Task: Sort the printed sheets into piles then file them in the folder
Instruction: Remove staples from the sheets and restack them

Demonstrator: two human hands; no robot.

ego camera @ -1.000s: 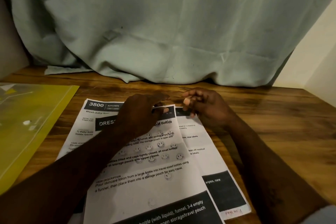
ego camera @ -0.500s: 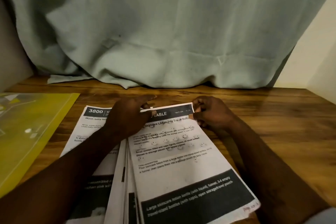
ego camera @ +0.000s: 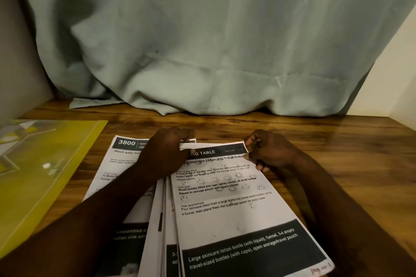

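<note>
Here the sheet point(ego camera: 229, 211) sits between left hand point(ego camera: 167, 153) and right hand point(ego camera: 270, 152).

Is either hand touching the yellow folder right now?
No: the left hand and right hand both hold the top edge of the printed sheets, while the yellow folder lies apart on the left.

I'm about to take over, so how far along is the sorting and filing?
Done: the 3800 sheet lies leftward, seemingly starting a pile. In hand: the left hand and right hand grip the top edge of the lotion sheet, atop a fanned stack. Left: that stack needs sorting; the yellow folder lies untouched.
</note>
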